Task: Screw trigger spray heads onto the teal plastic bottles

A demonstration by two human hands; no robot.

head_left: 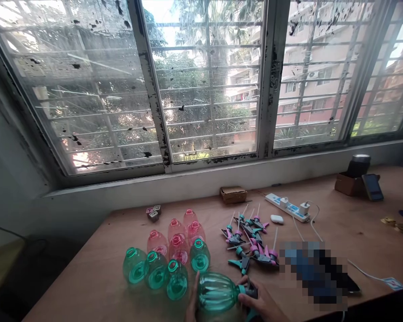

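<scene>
A clear green spray bottle [216, 291] lies on its side in the air above the table's front, its neck pointing right. My left hand [192, 298] is at the bottle's base, fingers against it. On the neck, my right hand [260, 300] grips a grey and teal spray head [250, 291]. Left of the bottle stand several open green bottles [177, 281], with several open pink bottles [179, 250] behind them. Beyond my right hand lies a pile of spray heads [251, 232] in pink, teal and grey, some with thin straws sticking up.
A white power strip [287, 206] with plugs and cables lies behind the pile, near a white earbud case [277, 219]. A cardboard box [233, 195] and small blocks [153, 212] sit toward the window. On the right are a blurred-out item [317, 273] and a propped phone [372, 187].
</scene>
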